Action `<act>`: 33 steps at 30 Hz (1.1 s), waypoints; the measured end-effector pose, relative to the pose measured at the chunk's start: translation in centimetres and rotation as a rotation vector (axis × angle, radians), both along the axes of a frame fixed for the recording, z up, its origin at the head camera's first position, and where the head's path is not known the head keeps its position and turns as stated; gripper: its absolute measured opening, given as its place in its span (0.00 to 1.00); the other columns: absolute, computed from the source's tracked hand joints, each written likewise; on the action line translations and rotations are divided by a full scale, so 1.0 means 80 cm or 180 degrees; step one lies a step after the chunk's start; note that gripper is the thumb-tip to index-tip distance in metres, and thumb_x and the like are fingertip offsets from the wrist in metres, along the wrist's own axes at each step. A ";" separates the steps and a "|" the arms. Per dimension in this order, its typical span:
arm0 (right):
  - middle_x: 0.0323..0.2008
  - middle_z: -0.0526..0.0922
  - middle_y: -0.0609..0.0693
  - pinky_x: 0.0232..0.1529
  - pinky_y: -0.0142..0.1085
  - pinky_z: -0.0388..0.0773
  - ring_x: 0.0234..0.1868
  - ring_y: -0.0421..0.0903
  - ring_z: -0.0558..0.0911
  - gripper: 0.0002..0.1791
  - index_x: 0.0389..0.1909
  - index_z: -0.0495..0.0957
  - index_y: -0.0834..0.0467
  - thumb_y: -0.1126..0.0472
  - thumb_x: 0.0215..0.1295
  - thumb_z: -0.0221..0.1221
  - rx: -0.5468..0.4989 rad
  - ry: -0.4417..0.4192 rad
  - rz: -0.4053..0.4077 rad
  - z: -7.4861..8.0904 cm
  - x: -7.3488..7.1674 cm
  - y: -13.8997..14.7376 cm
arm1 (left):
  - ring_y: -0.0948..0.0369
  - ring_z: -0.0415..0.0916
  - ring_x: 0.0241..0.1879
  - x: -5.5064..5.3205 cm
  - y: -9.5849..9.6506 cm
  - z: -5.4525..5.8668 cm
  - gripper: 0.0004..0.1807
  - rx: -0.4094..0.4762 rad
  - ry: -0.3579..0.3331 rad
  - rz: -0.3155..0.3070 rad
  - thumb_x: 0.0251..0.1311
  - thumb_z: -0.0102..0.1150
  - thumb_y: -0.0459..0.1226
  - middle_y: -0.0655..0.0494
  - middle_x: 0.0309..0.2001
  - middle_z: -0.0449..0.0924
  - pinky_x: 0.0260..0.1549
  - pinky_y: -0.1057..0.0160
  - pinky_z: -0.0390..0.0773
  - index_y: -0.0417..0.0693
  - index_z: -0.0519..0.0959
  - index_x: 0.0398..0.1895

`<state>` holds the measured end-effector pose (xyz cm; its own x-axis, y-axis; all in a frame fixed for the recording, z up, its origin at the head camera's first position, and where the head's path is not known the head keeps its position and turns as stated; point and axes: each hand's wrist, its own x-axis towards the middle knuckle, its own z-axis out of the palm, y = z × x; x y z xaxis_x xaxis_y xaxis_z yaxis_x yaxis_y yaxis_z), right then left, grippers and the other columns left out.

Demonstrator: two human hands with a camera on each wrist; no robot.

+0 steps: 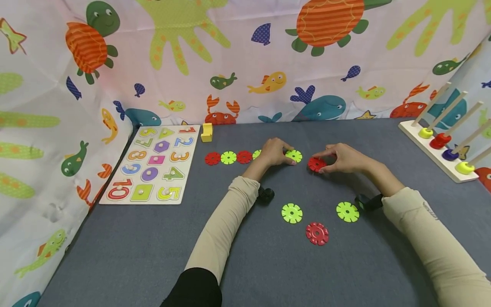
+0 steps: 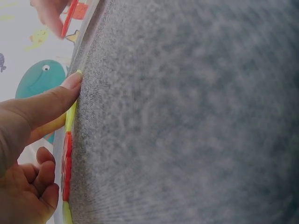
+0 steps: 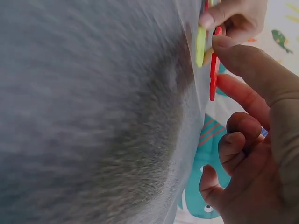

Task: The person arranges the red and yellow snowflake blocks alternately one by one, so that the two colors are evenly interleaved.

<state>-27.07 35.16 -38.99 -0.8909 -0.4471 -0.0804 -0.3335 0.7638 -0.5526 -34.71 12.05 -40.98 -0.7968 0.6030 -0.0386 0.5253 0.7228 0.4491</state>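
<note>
My left hand (image 1: pixel 273 152) pinches a yellow-green notched plastic disc (image 1: pixel 293 155) between thumb and finger, flat on the table at the right end of a row. Just to the right, my right hand (image 1: pixel 345 158) holds a red notched disc (image 1: pixel 316 164) by its edges; in the right wrist view this red disc (image 3: pixel 214 70) is raised off the cloth. The row runs left with a red disc (image 1: pixel 212 158), a green disc (image 1: pixel 228 157), another red disc (image 1: pixel 244 157) and a partly covered green disc (image 1: pixel 256 154). Beneath my left hand, the left wrist view shows one more red disc (image 2: pixel 67 165).
Nearer me lie two loose green discs (image 1: pixel 292 213) (image 1: pixel 348 212) and a red disc (image 1: pixel 317 233). A number puzzle board (image 1: pixel 188 170) is at left, beside a yellow block (image 1: pixel 206 132). At far right stands a peg board (image 1: pixel 441 155) with coloured rings. A printed curtain (image 1: pixel 245 51) hangs behind.
</note>
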 end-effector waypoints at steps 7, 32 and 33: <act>0.55 0.73 0.68 0.55 0.58 0.65 0.59 0.63 0.69 0.26 0.52 0.78 0.58 0.54 0.51 0.67 0.0203 0.0051 -0.0125 -0.007 -0.030 -0.003 | 0.56 0.68 0.59 0.001 0.003 -0.001 0.27 0.0013 0.0003 -0.0007 0.44 0.69 0.52 0.58 0.56 0.76 0.60 0.58 0.63 0.60 0.79 0.52; 0.37 0.79 0.55 0.34 0.37 0.63 0.33 0.46 0.69 0.29 0.55 0.75 0.58 0.53 0.52 0.66 0.0120 0.0014 -0.0260 -0.008 -0.027 -0.005 | 0.57 0.67 0.58 -0.002 0.031 0.011 0.31 -0.0287 0.0027 -0.0298 0.44 0.69 0.52 0.58 0.58 0.74 0.59 0.60 0.64 0.57 0.77 0.55; 0.35 0.78 0.54 0.32 0.37 0.62 0.31 0.45 0.67 0.28 0.55 0.76 0.58 0.53 0.53 0.66 0.0118 0.0050 -0.0230 -0.006 -0.023 -0.006 | 0.57 0.67 0.58 -0.003 0.033 0.012 0.31 -0.0280 -0.0003 -0.0323 0.44 0.69 0.52 0.59 0.58 0.74 0.59 0.60 0.64 0.58 0.77 0.55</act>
<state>-28.88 34.71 -39.50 -0.9220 -0.3786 -0.0814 -0.2852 0.8060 -0.5187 -34.96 14.66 -40.06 -0.7318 0.6748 -0.0954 0.5974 0.7025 0.3869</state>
